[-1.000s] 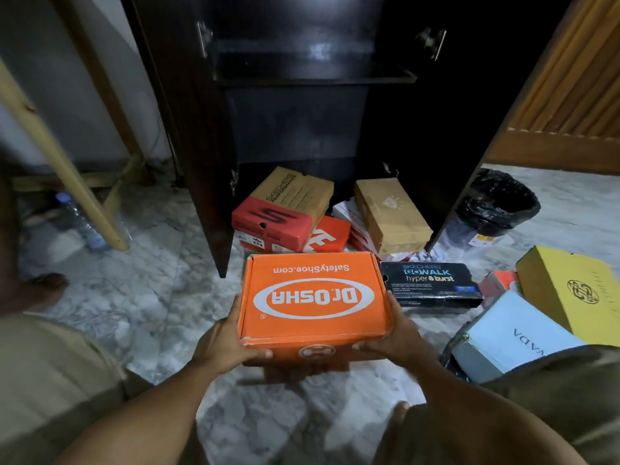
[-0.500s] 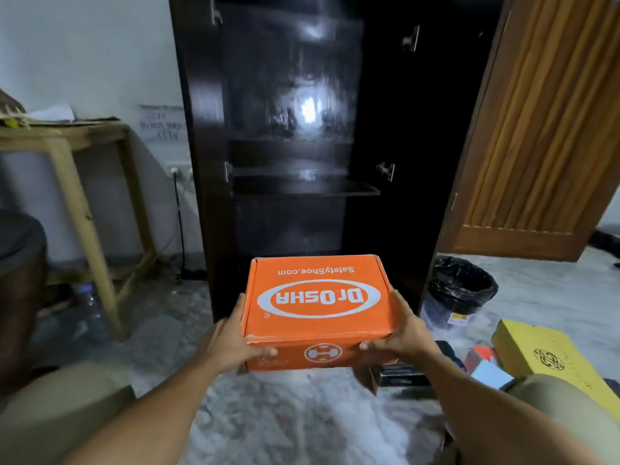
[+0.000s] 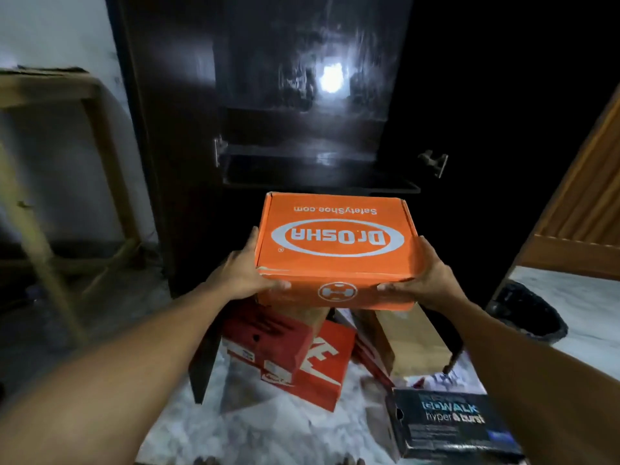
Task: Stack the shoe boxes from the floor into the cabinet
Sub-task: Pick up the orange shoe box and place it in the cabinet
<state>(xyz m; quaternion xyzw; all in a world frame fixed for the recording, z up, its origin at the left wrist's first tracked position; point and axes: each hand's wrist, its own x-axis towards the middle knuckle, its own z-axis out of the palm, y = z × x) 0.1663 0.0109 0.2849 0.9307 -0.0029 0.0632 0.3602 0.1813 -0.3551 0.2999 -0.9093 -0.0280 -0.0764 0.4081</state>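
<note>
You're holding the orange box (image 3: 335, 250) squeezed between both hands, left hand (image 3: 241, 273) wrapped on its left side and right hand (image 3: 426, 276) on its right, thumbs pressed on the near face, which keeps it level. It's in the air just short of the cabinet shelf (image 3: 318, 184) ahead of your fingers, so I'd guess it slides in flat. The red boxes (image 3: 285, 347) sit below your wrists.

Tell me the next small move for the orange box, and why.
Probably raise the orange box slightly and slide it forward onto the dark shelf. The left hand and right hand hold it level by its sides, with its far edge just short of the shelf's front lip.
</note>
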